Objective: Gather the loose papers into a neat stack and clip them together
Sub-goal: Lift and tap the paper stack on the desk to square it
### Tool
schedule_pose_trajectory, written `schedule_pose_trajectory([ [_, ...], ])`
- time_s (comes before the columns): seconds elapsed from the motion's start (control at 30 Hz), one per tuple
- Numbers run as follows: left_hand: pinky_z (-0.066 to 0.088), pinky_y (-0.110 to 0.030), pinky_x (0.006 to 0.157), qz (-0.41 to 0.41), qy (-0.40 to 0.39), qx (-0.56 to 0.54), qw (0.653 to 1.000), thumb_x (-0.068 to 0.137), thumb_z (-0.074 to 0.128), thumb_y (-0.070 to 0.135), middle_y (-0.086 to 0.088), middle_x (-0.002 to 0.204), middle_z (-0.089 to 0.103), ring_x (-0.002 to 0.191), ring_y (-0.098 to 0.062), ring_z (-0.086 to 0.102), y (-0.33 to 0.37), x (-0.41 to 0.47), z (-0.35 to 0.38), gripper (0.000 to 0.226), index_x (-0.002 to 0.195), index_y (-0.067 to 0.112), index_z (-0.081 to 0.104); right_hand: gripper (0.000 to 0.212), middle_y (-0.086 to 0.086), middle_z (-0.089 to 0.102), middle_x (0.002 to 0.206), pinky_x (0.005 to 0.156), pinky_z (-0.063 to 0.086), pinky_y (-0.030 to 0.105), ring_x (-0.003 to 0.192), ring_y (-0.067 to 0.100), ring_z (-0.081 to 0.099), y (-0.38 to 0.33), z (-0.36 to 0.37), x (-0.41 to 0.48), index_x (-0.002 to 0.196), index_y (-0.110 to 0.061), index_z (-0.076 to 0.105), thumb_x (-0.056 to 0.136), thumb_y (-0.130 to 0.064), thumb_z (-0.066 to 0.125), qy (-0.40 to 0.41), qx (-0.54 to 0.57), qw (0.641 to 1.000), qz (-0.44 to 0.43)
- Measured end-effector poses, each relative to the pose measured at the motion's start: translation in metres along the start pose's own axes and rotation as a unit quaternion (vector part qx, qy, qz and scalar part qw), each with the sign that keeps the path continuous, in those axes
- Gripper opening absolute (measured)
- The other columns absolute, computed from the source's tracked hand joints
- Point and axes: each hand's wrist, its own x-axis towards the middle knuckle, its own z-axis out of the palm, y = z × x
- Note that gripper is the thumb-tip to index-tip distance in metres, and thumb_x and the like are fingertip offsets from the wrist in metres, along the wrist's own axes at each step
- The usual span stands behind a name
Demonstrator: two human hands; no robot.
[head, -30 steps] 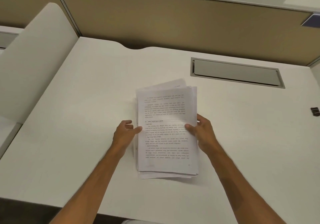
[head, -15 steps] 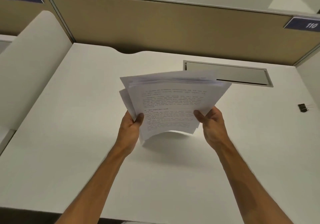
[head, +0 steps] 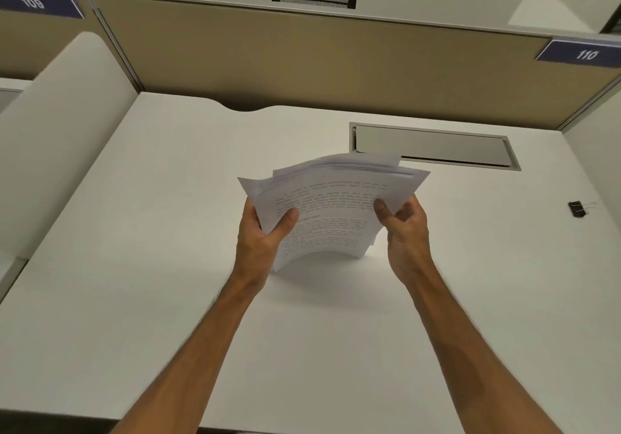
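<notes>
Papers (head: 331, 208), flat a second ago, now stand on end at centre frame. Left hand (head: 260, 232) and right hand (head: 405, 228) pinch their sides closed for squaring; the clip (head: 577, 209) waits at right.

The papers (head: 331, 205) stand on their lower edge on the table (head: 134, 232), near its middle, between the left hand (head: 260, 232) and the right hand (head: 405, 232). Behind them a hatch (head: 433, 146) lies set into the table. A binder clip (head: 577, 209) lies well apart to the right, and a partition (head: 302, 53) runs along the far edge
</notes>
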Motion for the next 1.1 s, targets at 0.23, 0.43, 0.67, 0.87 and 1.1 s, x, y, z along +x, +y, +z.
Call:
schedule_pose_trajectory([
  [0.23,0.058,-0.035,0.087,0.004,0.021,-0.008,1.0,0.094,0.065,0.028,0.002,0.118,0.065,0.112,-0.018,0.063,-0.005,0.0,0.004,0.039,0.13,0.027,0.051,0.039,0.006,0.071,0.117,0.086,0.056,0.028,0.107,0.021,0.067,0.005,-0.001,-0.001,0.124,-0.012,0.061,0.087,-0.016,0.072,-0.006,-0.011,1.0,0.017],
  [0.43,0.057,-0.024,0.08,-0.048,0.015,-0.002,0.999,0.099,0.057,0.022,0.019,0.113,0.065,0.108,-0.005,0.063,-0.022,-0.003,0.005,0.033,0.125,0.04,0.047,0.052,0.012,0.068,0.125,0.096,0.057,0.044,0.111,0.024,0.067,0.029,-0.012,0.003,0.133,-0.004,0.055,0.085,0.013,0.066,-0.04,-0.071,0.995,0.049],
  [0.67,0.056,-0.019,0.077,-0.047,0.02,-0.019,0.999,0.103,0.048,0.015,0.007,0.121,0.059,0.109,-0.006,0.061,-0.023,-0.006,0.009,0.036,0.124,0.044,0.043,0.044,0.009,0.069,0.125,0.096,0.056,0.041,0.113,0.026,0.066,0.035,-0.005,0.002,0.132,-0.008,0.058,0.09,0.006,0.064,-0.045,-0.08,0.994,0.058],
  [0.87,0.054,-0.014,0.073,-0.036,0.021,-0.011,0.999,0.102,0.05,0.01,0.011,0.115,0.061,0.103,-0.002,0.063,-0.019,-0.008,0.006,0.034,0.115,0.041,0.044,0.048,0.011,0.07,0.121,0.089,0.06,0.04,0.105,0.022,0.069,0.027,-0.006,0.0,0.131,-0.003,0.057,0.086,0.007,0.068,-0.006,-0.069,0.997,0.03],
  [1.1,0.053,-0.027,0.087,-0.003,0.034,0.009,0.999,0.105,0.044,0.018,0.011,0.122,0.055,0.119,-0.013,0.055,-0.009,-0.005,0.02,0.045,0.114,0.061,0.037,0.034,0.0,0.071,0.116,0.08,0.058,0.023,0.104,0.01,0.069,0.016,0.003,-0.003,0.127,-0.013,0.06,0.097,0.002,0.057,-0.006,-0.088,0.996,0.011],
])
